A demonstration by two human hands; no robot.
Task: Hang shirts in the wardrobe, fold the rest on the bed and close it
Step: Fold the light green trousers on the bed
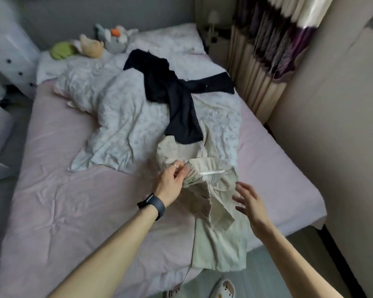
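Your left hand [170,186] pinches the bunched beige shirt [215,237] at the bed's [63,211] near edge, right hand [249,203] open beside it; dark garment [172,93] sprawls on the duvet [116,117] beyond.

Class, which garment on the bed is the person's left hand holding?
The beige shirt, bunched in the left hand at the near end of the bed; the navy garment lies farther up, untouched.

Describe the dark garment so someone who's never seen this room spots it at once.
Start at the pink-sheeted bed, then the crumpled white duvet along its middle. The dark garment sprawls across that duvet, its near end overlapping the beige garment the left hand grips. It is the only dark cloth on the bed.
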